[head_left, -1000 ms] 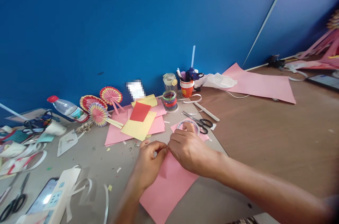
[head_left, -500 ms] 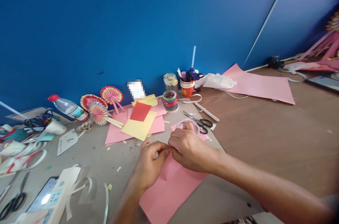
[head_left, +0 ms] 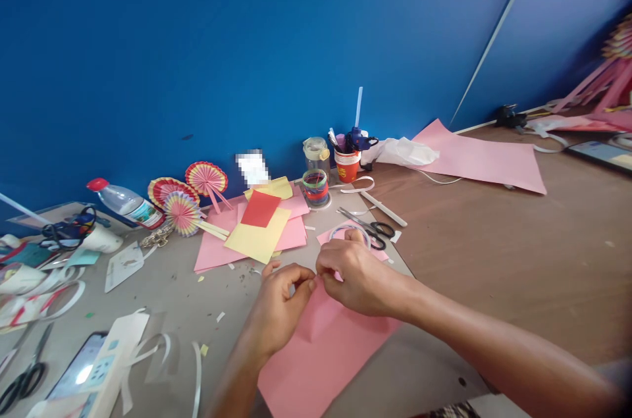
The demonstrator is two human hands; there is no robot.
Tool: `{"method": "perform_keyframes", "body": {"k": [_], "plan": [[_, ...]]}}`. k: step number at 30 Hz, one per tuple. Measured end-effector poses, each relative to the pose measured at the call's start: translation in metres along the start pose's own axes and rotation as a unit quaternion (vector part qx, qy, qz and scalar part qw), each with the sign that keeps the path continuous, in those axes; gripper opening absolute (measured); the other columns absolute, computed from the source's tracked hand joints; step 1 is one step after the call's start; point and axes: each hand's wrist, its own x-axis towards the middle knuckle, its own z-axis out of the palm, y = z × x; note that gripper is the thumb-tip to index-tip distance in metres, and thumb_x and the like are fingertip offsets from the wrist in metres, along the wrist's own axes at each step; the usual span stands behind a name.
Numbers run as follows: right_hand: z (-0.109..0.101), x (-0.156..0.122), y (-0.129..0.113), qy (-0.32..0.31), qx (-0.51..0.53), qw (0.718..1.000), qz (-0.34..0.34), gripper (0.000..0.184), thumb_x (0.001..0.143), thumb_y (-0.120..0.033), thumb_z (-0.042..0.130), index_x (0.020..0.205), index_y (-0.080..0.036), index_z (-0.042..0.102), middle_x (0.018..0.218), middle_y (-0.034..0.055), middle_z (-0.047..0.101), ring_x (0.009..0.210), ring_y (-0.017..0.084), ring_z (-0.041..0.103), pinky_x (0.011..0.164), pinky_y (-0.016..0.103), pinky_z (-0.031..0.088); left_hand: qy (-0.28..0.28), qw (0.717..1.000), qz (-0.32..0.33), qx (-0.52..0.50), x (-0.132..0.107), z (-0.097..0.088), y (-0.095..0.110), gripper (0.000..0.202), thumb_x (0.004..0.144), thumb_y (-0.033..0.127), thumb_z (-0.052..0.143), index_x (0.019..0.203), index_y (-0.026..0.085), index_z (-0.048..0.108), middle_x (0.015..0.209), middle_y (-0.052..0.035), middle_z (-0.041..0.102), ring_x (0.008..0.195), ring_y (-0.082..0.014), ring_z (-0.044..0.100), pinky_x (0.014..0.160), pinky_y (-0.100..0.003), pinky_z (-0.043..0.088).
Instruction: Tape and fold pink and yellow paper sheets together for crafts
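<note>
A sheet of pink paper lies at the front of the grey tabletop, its far end raised between my two hands. With thumb and forefinger, my left hand pinches the raised part from the left. My right hand is closed at the same spot, fingertips bent down on the paper and almost touching the left ones. The exact grip under the right fingers is partly hidden. Just beyond the right hand are a roll of tape, mostly covered, and black-handled scissors.
Folded paper fans, a bottle, stacked coloured paper and a cup of pens stand along the blue wall. At left are a power strip, a phone and more scissors. Another pink sheet lies far right.
My right hand has lifted and shifted slightly, opening a small gap under its curled fingers. More of the paper's right side shows. My left hand stays nearly in place.
</note>
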Motion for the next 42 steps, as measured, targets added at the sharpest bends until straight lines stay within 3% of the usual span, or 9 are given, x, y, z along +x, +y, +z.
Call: {"method": "perform_keyframes", "body": {"k": [10,15,24,27,30,33,36,39,42], "plan": [[-0.001,0.000,0.008,0.030,0.044,0.998,0.020,0.014,0.066,-0.006,0.047,0.059,-0.017,0.044,0.056,-0.0071,0.045,0.055,0.008,0.032,0.077,0.031,0.026,0.013,1.000,-0.005,0.027,-0.001,-0.001,-0.001,0.021,0.084,0.033,0.045,0.072,0.023,0.060,0.072,0.0028,0.064,0.080,-0.0175,0.059,0.109,-0.044,0.026],[-0.021,-0.003,0.013,0.025,0.083,0.992,0.087,0.014,0.064,-0.006,0.044,0.057,-0.018,0.040,0.056,-0.0071,0.041,0.055,0.008,0.031,0.069,0.027,0.030,0.008,1.000,-0.010,0.028,-0.001,-0.004,-0.002,0.021,0.083,0.034,0.045,0.073,0.023,0.061,0.076,0.0009,0.066,0.084,-0.0196,0.058,0.104,-0.044,0.034],[-0.059,-0.033,0.064,0.007,0.269,0.931,0.248,0.007,0.070,-0.023,0.049,0.068,-0.019,0.055,0.062,-0.0042,0.046,0.055,0.010,0.036,0.052,0.024,0.026,-0.008,0.999,-0.013,0.035,0.001,-0.009,-0.010,0.024,0.083,0.038,0.047,0.074,0.024,0.064,0.081,-0.0011,0.068,0.095,-0.0225,0.057,0.101,-0.042,0.038],[-0.065,-0.045,0.081,0.014,0.201,0.928,0.312,0.011,0.074,-0.028,0.049,0.069,-0.021,0.056,0.057,-0.0051,0.044,0.052,0.010,0.033,0.054,0.026,0.026,-0.025,0.999,-0.008,0.046,0.003,-0.010,-0.010,0.024,0.083,0.038,0.047,0.073,0.024,0.064,0.080,-0.0003,0.068,0.091,-0.0211,0.058,0.099,-0.039,0.041],[-0.064,-0.052,0.091,0.016,0.022,0.937,0.348,0.024,0.081,-0.034,0.048,0.063,-0.020,0.055,0.055,-0.0034,0.046,0.055,0.013,0.040,0.065,0.031,0.031,-0.051,0.997,-0.005,0.059,0.006,-0.010,-0.009,0.024,0.083,0.037,0.047,0.072,0.023,0.062,0.076,0.0008,0.066,0.088,-0.0205,0.058,0.102,-0.041,0.037],[-0.054,-0.053,0.095,0.107,-0.143,0.935,0.306,0.025,0.085,-0.027,0.043,0.066,-0.019,0.057,0.071,0.0025,0.059,0.070,0.018,0.052,0.081,0.039,0.030,-0.074,0.995,-0.006,0.063,0.010,-0.008,-0.009,0.022,0.083,0.035,0.048,0.071,0.024,0.062,0.075,0.0015,0.067,0.089,-0.0211,0.059,0.109,-0.045,0.028],[-0.039,-0.050,0.092,0.219,-0.163,0.940,0.205,0.025,0.080,-0.009,0.039,0.081,-0.019,0.062,0.095,0.0072,0.064,0.088,0.021,0.057,0.087,0.041,0.028,-0.097,0.993,0.003,0.063,0.012,-0.006,-0.009,0.020,0.084,0.032,0.049,0.073,0.025,0.064,0.078,0.0017,0.070,0.090,-0.0214,0.061,0.113,-0.047,0.020],[-0.023,-0.042,0.079,0.166,-0.037,0.981,0.092,0.029,0.079,-0.005,0.039,0.082,-0.020,0.063,0.096,0.0050,0.066,0.089,0.018,0.059,0.086,0.036,0.031,-0.124,0.990,0.015,0.070,0.014,-0.004,-0.010,0.020,0.085,0.030,0.049,0.075,0.025,0.065,0.081,0.0027,0.070,0.093,-0.0203,0.061,0.115,-0.047,0.013],[-0.011,-0.032,0.067,0.089,0.021,0.993,0.070,0.026,0.083,-0.010,0.041,0.083,-0.019,0.065,0.097,0.0057,0.068,0.090,0.018,0.060,0.084,0.035,0.033,-0.147,0.986,0.015,0.083,0.016,-0.002,-0.013,0.020,0.086,0.030,0.048,0.076,0.025,0.064,0.080,0.0045,0.069,0.089,-0.0178,0.062,0.116,-0.047,0.009]]}}
